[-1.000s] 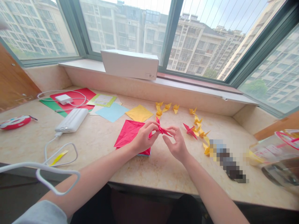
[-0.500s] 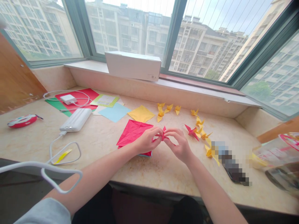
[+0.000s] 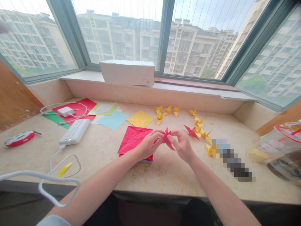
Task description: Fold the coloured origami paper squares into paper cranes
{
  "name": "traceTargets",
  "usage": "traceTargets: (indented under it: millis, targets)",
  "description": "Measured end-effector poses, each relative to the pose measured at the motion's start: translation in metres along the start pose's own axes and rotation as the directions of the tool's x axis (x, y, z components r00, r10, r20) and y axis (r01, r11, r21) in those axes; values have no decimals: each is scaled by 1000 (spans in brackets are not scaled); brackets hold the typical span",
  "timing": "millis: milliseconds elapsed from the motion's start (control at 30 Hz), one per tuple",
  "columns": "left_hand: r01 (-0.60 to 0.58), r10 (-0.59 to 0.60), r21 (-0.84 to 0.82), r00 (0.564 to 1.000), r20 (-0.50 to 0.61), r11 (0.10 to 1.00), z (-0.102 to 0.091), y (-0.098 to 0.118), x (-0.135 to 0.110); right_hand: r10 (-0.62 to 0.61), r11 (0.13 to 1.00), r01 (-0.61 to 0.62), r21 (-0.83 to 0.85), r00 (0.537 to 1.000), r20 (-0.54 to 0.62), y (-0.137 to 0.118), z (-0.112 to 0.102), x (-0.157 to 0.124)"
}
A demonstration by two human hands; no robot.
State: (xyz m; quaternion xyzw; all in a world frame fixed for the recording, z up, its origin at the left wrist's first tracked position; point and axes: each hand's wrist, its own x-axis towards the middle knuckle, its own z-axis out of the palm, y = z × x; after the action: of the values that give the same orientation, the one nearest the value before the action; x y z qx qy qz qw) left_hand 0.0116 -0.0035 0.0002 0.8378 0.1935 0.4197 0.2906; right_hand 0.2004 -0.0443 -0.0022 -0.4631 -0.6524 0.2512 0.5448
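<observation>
A small red paper crane (image 3: pixel 168 139) hangs just above the stone counter (image 3: pixel 164 171), pinched from both sides. My left hand (image 3: pixel 148 145) grips its left part with curled fingers. My right hand (image 3: pixel 182 145) pinches its right part between thumb and fingers. Under my left hand lies a folded red paper sheet (image 3: pixel 133 138). A finished red crane (image 3: pixel 191 131) sits to the right, among several yellow cranes (image 3: pixel 199 127).
Yellow (image 3: pixel 140 119) and blue (image 3: pixel 113 120) paper squares lie behind the hands. A white power bank (image 3: pixel 75 131) with cable, a charger (image 3: pixel 66 111) on red and green paper, and a red tape case (image 3: pixel 20 138) are at left. A white box (image 3: pixel 127 72) stands on the sill; a clear container (image 3: pixel 279 150) at right.
My right hand closed in from open fingers and now pinches the crane together with the left. The view shifted slightly.
</observation>
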Motion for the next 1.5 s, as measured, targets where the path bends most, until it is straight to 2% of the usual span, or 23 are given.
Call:
traceTargets:
  millis: [67,167,267,367,467,600,700,833,1000,1100,1200,1300,1400,1500]
  targets:
    - [-2,3,28,1000,-24,1000,-1,1,1,-10,1000,10,3,999,-32,2,1,1]
    - [54,-52,34,997,-60,998,0,2,2,-72,996,68,-62,995,-68,2,4,-1]
    - [174,-182,-90,980,-82,981,3,2,2,-153,981,143,-132,985,-74,1,7,-5]
    - [324,-329,-262,944,26,909,7,2,0,-190,971,176,-159,978,-80,0,11,-8]
    - [389,-359,-321,921,152,863,9,1,0,-154,980,136,-143,980,-126,0,14,-8]
    - [359,-355,-303,932,70,883,8,0,0,-1,1000,10,29,961,-278,2,13,-2]
    - [340,-346,-255,938,20,905,7,1,0,59,995,-27,100,944,-325,7,11,4]
    - [335,-340,-253,940,23,908,5,3,0,62,991,-26,134,959,-276,11,9,8]
    - [349,-362,-303,932,16,887,3,3,1,90,944,-50,327,990,-107,2,4,9]
    - [329,-352,-297,936,-23,896,3,0,1,126,928,-85,364,988,-93,-2,2,9]
    - [278,-323,-319,941,-98,906,2,-1,1,115,939,-66,338,985,-125,-1,1,9]
    - [243,-307,-310,935,-177,919,-1,0,2,20,982,8,188,989,-148,0,-1,8]
    - [213,-286,-276,923,-257,937,-3,1,2,-108,994,108,-13,992,-61,-1,-2,6]
    - [179,-257,-268,921,-294,947,-4,0,2,-169,982,168,-86,986,0,-4,-4,5]
